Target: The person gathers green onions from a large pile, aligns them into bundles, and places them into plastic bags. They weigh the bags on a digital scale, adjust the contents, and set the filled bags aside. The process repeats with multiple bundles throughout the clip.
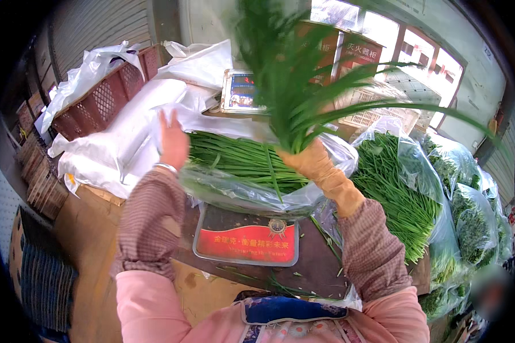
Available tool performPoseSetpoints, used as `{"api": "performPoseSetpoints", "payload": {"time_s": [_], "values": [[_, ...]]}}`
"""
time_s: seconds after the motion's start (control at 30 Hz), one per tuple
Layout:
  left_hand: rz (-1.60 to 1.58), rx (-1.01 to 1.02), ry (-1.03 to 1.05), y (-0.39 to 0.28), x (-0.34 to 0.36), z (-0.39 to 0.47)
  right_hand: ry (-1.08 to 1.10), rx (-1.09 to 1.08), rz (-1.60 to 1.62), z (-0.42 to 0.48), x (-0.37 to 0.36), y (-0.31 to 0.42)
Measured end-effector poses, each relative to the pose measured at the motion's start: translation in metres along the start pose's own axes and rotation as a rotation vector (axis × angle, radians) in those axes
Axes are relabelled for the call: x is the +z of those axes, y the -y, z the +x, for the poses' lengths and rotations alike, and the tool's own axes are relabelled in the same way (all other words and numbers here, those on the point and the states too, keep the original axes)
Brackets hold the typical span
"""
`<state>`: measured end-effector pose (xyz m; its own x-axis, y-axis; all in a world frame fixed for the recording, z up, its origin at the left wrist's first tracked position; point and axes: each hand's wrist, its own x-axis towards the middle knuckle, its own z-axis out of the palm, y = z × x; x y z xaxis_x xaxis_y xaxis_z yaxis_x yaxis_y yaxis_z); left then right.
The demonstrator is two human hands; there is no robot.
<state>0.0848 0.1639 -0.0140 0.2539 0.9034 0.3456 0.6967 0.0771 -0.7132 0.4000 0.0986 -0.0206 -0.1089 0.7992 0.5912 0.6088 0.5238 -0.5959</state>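
My right hand, in a yellow-orange glove, grips a bunch of long green leaves, likely garlic chives, by its lower end. The leaves fan upward and are blurred. Below it, an open clear plastic bag holds more of these leaves, lying sideways on a weighing scale with a red and black plate. My bare left hand, a bracelet at its wrist, has its fingers apart at the bag's left end, against a white sheet. Its thumb side is blurred.
The scale's display stands behind the bag. White wrapped rolls and a reddish-brown plastic crate are at left. Several clear bags of greens stand at right. Leaf scraps litter the brown tabletop.
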Motion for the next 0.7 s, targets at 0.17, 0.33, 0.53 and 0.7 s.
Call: {"api": "performPoseSetpoints", "payload": {"time_s": [0.17, 0.33, 0.53, 0.7], "values": [[-0.195, -0.075, -0.315, 0.092, 0.014, 0.001, 0.712, 0.113, -0.771, -0.018, -0.005, -0.043], [-0.495, 0.086, -0.255, 0.133, -0.033, 0.034, 0.789, 0.244, -0.939, 0.014, 0.000, -0.043], [-0.575, 0.092, -0.238, 0.120, -0.045, 0.032, 0.547, 0.196, -0.888, 0.005, 0.019, 0.044], [-0.654, 0.128, -0.308, 0.116, -0.070, 0.013, 0.537, 0.285, -0.635, 0.035, 0.041, 0.074]]}}
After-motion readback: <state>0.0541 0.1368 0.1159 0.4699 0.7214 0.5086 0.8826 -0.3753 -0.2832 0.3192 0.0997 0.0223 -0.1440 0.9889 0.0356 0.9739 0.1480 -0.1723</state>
